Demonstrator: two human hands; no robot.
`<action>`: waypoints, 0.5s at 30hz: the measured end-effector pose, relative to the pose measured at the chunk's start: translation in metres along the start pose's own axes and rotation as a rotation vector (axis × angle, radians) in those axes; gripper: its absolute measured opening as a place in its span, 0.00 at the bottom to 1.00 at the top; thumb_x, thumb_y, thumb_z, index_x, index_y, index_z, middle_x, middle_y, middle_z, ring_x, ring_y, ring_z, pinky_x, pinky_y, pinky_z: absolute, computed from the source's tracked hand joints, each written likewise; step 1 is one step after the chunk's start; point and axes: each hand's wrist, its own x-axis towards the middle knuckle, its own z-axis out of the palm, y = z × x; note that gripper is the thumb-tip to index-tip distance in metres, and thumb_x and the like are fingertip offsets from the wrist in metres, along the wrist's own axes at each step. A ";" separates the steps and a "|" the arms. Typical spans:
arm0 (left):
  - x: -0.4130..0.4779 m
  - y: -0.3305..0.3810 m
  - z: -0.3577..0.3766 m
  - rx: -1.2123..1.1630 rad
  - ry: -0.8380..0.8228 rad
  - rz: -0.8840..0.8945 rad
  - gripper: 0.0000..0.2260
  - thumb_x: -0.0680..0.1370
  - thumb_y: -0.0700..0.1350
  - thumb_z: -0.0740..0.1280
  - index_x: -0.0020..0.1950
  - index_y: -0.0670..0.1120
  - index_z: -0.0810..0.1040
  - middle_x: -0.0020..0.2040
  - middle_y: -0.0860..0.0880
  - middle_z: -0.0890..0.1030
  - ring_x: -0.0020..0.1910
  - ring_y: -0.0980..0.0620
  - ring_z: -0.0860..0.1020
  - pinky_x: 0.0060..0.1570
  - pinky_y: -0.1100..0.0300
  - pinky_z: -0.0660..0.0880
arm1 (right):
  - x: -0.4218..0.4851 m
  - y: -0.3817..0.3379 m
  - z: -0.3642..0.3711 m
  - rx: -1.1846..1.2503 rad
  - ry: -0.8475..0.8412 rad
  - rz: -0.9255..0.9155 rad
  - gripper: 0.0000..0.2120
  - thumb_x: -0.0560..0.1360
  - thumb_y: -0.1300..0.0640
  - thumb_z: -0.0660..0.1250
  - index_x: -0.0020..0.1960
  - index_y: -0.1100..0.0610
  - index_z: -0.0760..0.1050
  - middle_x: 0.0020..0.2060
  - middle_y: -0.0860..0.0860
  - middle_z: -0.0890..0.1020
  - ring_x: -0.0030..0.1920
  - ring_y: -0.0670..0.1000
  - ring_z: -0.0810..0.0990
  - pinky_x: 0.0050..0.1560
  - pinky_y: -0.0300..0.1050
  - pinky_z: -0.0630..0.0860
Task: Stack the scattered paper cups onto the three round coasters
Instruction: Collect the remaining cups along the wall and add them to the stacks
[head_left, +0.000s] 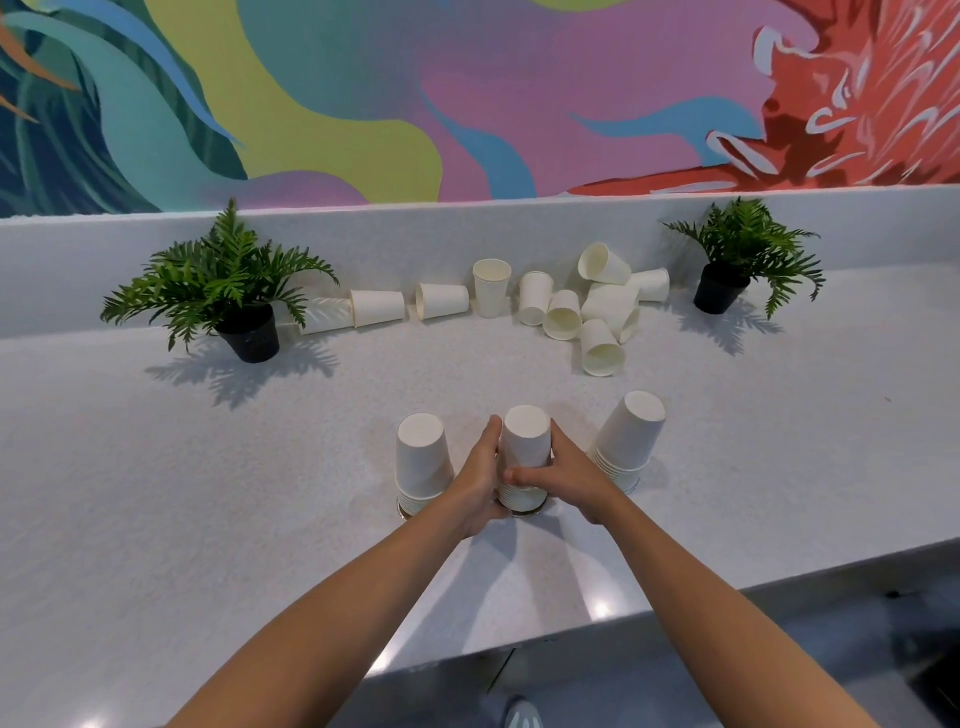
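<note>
Three stacks of upside-down white paper cups stand in a row on the counter: a left stack (422, 460), a middle stack (525, 441) and a right stack (631, 434). Dark coaster edges show under the left stack (404, 511) and the middle stack (525, 514). My left hand (480, 475) and my right hand (563, 475) grip the middle stack from both sides, the right thumb across its front. Several loose cups (602, 348) lie scattered along the back of the counter, most on their sides, one upright (491, 288).
Two potted ferns stand at the back, one on the left (228, 291) and one on the right (737, 260). A low white ledge (415, 228) runs behind the cups under a painted wall. The counter's front edge (675, 608) runs diagonally at lower right.
</note>
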 end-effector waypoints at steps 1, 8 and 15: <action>-0.001 0.001 0.001 -0.003 -0.001 0.000 0.21 0.81 0.62 0.49 0.59 0.50 0.73 0.44 0.50 0.78 0.44 0.48 0.77 0.47 0.53 0.73 | 0.000 0.000 0.000 0.001 -0.006 0.005 0.33 0.66 0.55 0.78 0.64 0.45 0.63 0.59 0.46 0.77 0.60 0.50 0.76 0.63 0.54 0.74; -0.004 0.009 0.002 0.048 0.022 0.011 0.21 0.82 0.61 0.49 0.60 0.48 0.72 0.48 0.48 0.78 0.45 0.47 0.76 0.47 0.53 0.69 | -0.007 -0.014 -0.011 -0.010 -0.108 0.012 0.32 0.69 0.64 0.75 0.64 0.49 0.62 0.53 0.42 0.77 0.50 0.40 0.77 0.40 0.30 0.73; -0.007 0.038 0.000 0.151 0.080 0.090 0.29 0.82 0.61 0.50 0.77 0.46 0.59 0.78 0.46 0.59 0.76 0.43 0.57 0.72 0.45 0.55 | 0.001 -0.041 -0.037 -0.051 -0.249 0.068 0.45 0.63 0.58 0.75 0.74 0.46 0.56 0.65 0.48 0.71 0.61 0.50 0.71 0.54 0.45 0.71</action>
